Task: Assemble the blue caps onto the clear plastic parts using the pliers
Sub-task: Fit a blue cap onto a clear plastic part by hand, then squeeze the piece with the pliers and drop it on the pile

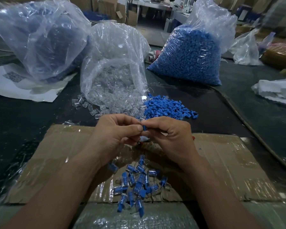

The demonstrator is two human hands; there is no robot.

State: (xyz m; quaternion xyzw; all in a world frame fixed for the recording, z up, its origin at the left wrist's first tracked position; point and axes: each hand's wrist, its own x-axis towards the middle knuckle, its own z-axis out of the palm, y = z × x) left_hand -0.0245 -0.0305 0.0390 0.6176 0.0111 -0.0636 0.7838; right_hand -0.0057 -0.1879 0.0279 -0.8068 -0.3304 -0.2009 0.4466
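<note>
Where the fingertips meet: one small blue cap (144, 128), mid-view.
Left hand (116, 133): pinches the cap.
Right hand (170, 134): pinches it too.
Capped clear parts (135, 184): heap at 6 o'clock on cardboard (56, 154).
Loose caps (168, 106): pile at 1 o'clock.
Open room: bare cardboard at 8 and 4 o'clock.

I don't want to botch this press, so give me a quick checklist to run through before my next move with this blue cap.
1. Grip on the small blue plastic cap, pinched between left hand and right hand: ok.
2. Mating clear plastic part in hand: cannot tell, fingers hide it.
3. Reach to the pliers: cannot tell, none plainly in view.
4. Stock in the pile of loose blue caps ahead: ok.
5. Supply of clear parts spilling from the transparent bag: ok.
6. Heap of finished pieces on the brown cardboard sheet: ok.
</note>
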